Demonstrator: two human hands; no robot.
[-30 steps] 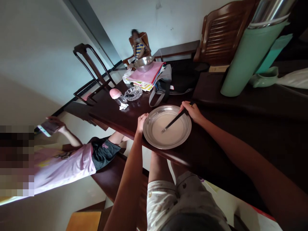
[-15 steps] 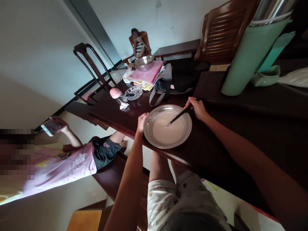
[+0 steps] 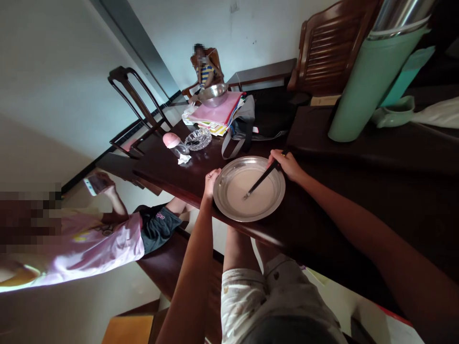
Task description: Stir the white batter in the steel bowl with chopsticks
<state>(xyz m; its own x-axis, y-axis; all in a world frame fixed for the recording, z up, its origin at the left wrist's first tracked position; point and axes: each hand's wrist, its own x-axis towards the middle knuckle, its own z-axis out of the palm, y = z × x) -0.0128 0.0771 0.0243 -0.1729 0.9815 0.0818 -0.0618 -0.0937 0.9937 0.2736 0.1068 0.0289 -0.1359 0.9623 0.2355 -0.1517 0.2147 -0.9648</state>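
A round metal basin [image 3: 223,205] sits at the near edge of the dark table, with a smooth, pale beige liquid [image 3: 256,198] inside. My left hand [image 3: 212,181] is closed on the basin's left rim. In my right hand [image 3: 287,165], above the right rim, is a pair of black chopsticks [image 3: 263,178]. They slant down to the left, and their lighter tips dip into the liquid near the basin's middle. Whether the two sticks touch along their length I cannot tell.
Beyond the basin are a glass ashtray [image 3: 198,139], a pink-capped bottle [image 3: 175,143], crumpled tissue [image 3: 184,159], papers under a metal bowl [image 3: 214,95], and a grey-black bag [image 3: 247,126]. A tall green flask [image 3: 373,86] stands right. A person holding a phone [image 3: 93,184] sits left; another sits behind.
The chopstick tips have moved slightly left and toward me through the liquid, and my right hand has shifted left. My left hand stays on the rim. The seated person's phone has moved right.
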